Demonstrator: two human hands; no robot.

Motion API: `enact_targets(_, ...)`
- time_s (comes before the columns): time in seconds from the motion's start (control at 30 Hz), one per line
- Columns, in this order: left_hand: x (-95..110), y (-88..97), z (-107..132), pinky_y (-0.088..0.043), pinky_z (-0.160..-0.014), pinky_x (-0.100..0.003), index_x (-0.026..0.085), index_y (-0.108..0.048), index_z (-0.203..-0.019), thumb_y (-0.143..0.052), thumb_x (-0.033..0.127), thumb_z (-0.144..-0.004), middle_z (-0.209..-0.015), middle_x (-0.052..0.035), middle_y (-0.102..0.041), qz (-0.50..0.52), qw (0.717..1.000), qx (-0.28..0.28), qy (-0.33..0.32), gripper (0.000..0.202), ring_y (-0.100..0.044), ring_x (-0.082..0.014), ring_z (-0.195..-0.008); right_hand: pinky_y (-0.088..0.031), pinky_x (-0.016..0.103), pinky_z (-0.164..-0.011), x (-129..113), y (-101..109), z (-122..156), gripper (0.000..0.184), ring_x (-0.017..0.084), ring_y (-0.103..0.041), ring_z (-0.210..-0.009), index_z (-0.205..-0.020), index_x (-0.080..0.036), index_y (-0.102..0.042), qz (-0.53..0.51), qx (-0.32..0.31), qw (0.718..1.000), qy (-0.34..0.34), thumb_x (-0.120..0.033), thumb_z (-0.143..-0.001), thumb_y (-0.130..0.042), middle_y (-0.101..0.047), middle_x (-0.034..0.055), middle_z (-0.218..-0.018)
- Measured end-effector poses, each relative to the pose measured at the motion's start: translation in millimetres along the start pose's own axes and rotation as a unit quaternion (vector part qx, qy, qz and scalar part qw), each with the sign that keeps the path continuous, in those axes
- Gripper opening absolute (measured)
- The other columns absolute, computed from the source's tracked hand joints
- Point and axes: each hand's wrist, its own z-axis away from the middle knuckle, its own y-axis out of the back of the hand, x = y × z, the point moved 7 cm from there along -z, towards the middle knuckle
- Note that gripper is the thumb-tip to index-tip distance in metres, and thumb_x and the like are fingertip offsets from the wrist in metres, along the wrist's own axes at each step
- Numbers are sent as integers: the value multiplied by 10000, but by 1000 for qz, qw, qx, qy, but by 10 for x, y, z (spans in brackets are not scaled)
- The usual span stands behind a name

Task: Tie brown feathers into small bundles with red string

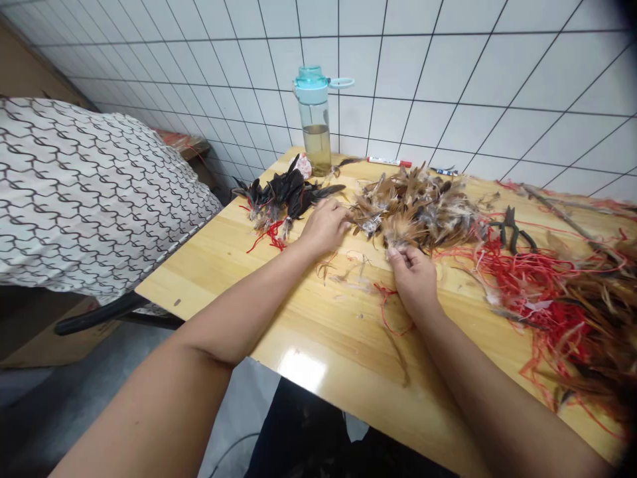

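- Your right hand (417, 275) has thumb and fingers pressed together on the base of a tan feather tuft (402, 229); it is a narrow pinch, which presumably lets the plumes fan away from you uncrushed;
- That tuft lies at the near edge of the brown feather pile (428, 199), around the middle of the table (199, 265); gripping it there likely sets it apart from the heap without much of a lift;
- Your left hand (326, 226) is low over the tabletop, between the black feather bundles (286, 192) and the brown pile; its fingers curl down and away from the camera, so I cannot tell how far apart they are or whether they have hold of anything;
- The black bundles sit to the left, with red ties (271, 236) trailing near their bases; that spot seems chosen so dark and brown feathers do not mix;
- A loose red thread (384, 290) lies just beside your right hand; the tangle of red string (522, 275) spreads farther right, with the pliers (511, 232) at its far side, both seemingly within your right hand's reach;
- The water bottle (314, 126) stands upright near the tiled wall (408, 66), and the red-capped marker (388, 161) lies close by; being set back probably leaves your forearms room.
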Motion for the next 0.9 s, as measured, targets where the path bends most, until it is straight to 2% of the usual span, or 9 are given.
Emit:
enact_targets(0.13, 43, -103, -43, -424, -848, -368, 167, -659, -902, -524, 192, -839, -903, -89, -572, -24, 1000, -12, -14, 151, -504, -230, -940, -346, 253, -502, -32, -23, 6, 223, 117, -408, -510, -654, -200, -537, 20, -12, 1000, 18, -380, -786, -548, -486, -26, -543)
enact_targets(0.23, 19, -102, -52, -422, -821, -352, 158, -632, -820, -497, 163, -841, -851, -84, -568, -17, 1000, -14, -9, 137, -513, -214, -890, -350, 258, -516, -32, -21, 11, 218, 119, -412, -512, -650, -201, -532, 30, -13, 999, 15, -369, -787, -550, -472, -31, -537)
enact_targets(0.33, 0, -21, -39, -419, -798, -324, 154, -596, -796, -492, 148, -830, -829, -62, -588, 38, 999, -3, 23, 109, -524, -184, -838, -350, 261, -527, -14, -18, 13, 219, 121, -416, -519, -655, -200, -536, 34, -12, 999, 10, -375, -786, -548, -469, -31, -544)
enact_targets(0.43, 21, 39, -13, -420, -709, -274, 155, -554, -811, -464, 195, -863, -779, -24, -599, 137, 988, -17, 65, 112, -518, -137, -732, -347, 263, -529, 11, -21, 14, 233, 123, -414, -523, -664, -198, -540, 32, -12, 999, 2, -396, -786, -542, -473, -28, -553)
enact_targets(0.5, 57, 71, -1, -420, -689, -259, 156, -544, -850, -446, 214, -880, -783, -15, -602, 166, 983, -14, 73, 118, -516, -125, -715, -347, 265, -529, 20, -22, 15, 238, 124, -413, -525, -664, -196, -541, 33, -12, 999, -2, -400, -787, -538, -474, -24, -556)
enact_targets(0.6, 89, 70, -2, -429, -785, -295, 150, -562, -924, -485, 168, -840, -894, -50, -614, 107, 993, 1, 54, 116, -538, -161, -845, -349, 266, -531, -2, -25, 18, 230, 124, -410, -525, -660, -197, -538, 36, -15, 999, 4, -387, -789, -538, -472, -24, -555)
enact_targets(0.7, 70, -72, -13, -418, -870, -351, 147, -590, -945, -531, 183, -817, -957, -89, -603, 34, 998, -35, 41, 146, -530, -221, -954, -351, 263, -531, -37, -23, 25, 230, 123, -409, -524, -643, -200, -524, 39, -16, 999, 16, -376, -790, -542, -472, -26, -548)
enact_targets(0.8, 34, -199, -9, -414, -869, -361, 157, -600, -874, -501, 191, -841, -923, -97, -591, 10, 995, -78, 54, 110, -531, -235, -941, -358, 261, -541, -54, -20, 32, 234, 123, -412, -535, -648, -196, -529, 41, -17, 999, 19, -380, -793, -541, -482, -25, -556)
enact_targets(0.9, 61, -185, 6, -405, -857, -363, 160, -583, -820, -473, 140, -833, -906, -103, -576, 6, 994, -93, 56, 113, -522, -237, -928, -360, 262, -550, -54, -23, 33, 238, 120, -400, -535, -655, -193, -535, 41, -19, 999, 17, -389, -792, -535, -469, -29, -556)
